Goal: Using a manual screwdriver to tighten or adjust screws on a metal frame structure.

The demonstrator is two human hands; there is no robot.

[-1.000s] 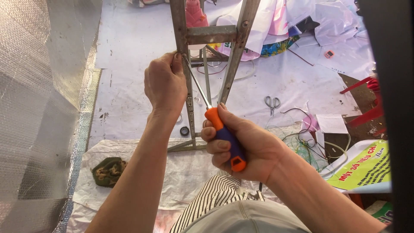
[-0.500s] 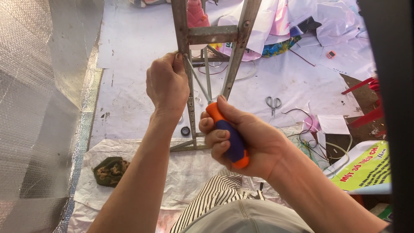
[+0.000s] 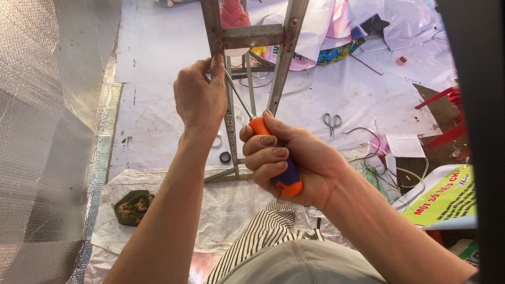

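My right hand (image 3: 294, 158) grips a screwdriver (image 3: 276, 158) with an orange and purple handle. Its metal shaft slants up and left to the left rail of a grey metal ladder frame (image 3: 252, 37). My left hand (image 3: 200, 97) pinches that rail just where the screwdriver tip meets it, fingers closed around the rail's edge. The tip itself is hidden behind my left fingers. The ladder frame stands below me, with a crossbar near the top of the view.
White sheets cover the floor (image 3: 163, 63). Scissors (image 3: 331, 122) lie to the right, a small black ring (image 3: 225, 156) by the ladder foot, a green cloth (image 3: 132, 205) at lower left. Silver bubble foil (image 3: 42, 131) hangs on the left. Tangled wires (image 3: 379, 168) and a red chair (image 3: 447, 121) lie right.
My right hand has twisted the screwdriver handle slightly and shifted a little up and left. My left hand stays on the ladder rail.
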